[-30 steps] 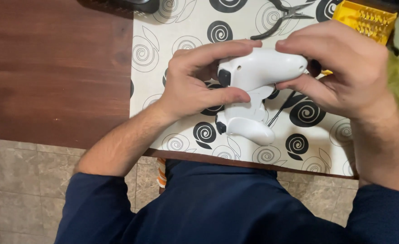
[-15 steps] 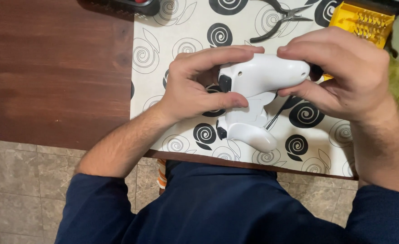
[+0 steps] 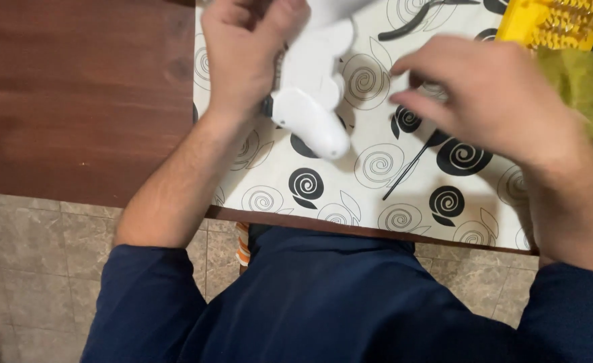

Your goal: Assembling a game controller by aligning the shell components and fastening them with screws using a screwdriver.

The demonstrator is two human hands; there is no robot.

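1. On a wooden tabletop (image 3: 74, 101), spiral-patterned white mat (image 3: 377, 175) spread under the work.
2. White game controller (image 3: 313, 87) lying on mat, gripped by left hand (image 3: 246, 47).
3. Right hand (image 3: 491, 101) released, fingers loose above thin black tool (image 3: 411, 168).

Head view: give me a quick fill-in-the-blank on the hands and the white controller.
1. The left hand holds the ____ game controller.
2. The right hand holds ____ and hovers above the patterned mat.
3. The thin black rod lies on the ____.
4. The pliers lie near the ____ edge of the view.

Missing words: white; nothing; mat; top
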